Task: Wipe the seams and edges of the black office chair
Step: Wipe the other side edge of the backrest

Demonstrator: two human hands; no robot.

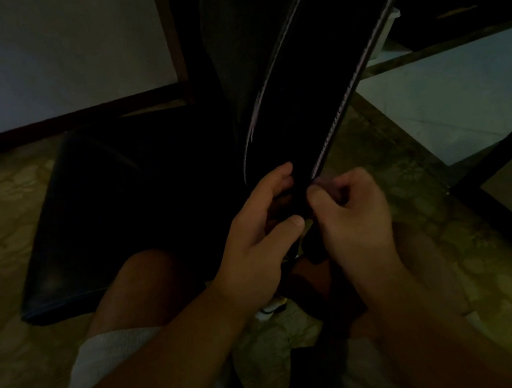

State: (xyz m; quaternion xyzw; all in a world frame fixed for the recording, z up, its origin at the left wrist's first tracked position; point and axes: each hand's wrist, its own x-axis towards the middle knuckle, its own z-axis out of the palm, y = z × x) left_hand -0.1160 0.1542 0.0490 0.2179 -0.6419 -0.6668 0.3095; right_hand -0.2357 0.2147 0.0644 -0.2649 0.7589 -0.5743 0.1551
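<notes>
Black office chair (316, 91) tipped w/ backrest edge slanting up from centre of patterned floor (4, 231) toward top right, seat (93, 224) to the left. Left hand (254, 237) curled round lower edge; right hand (354, 215) pinching at stitched seam (337, 122), prob. on a cloth, too dark to tell. Likely heavy, padded, slick; best gripped at firm rim. Base hidden, lighting v. dim.

A dim room of a home or small office is suggested: a patterned tiled floor (4, 231) is seen, a pale wall (43, 49) edged by a dark skirting board (64, 118), and a black office chair (315, 85) beside dark furniture legs (503, 143).
</notes>
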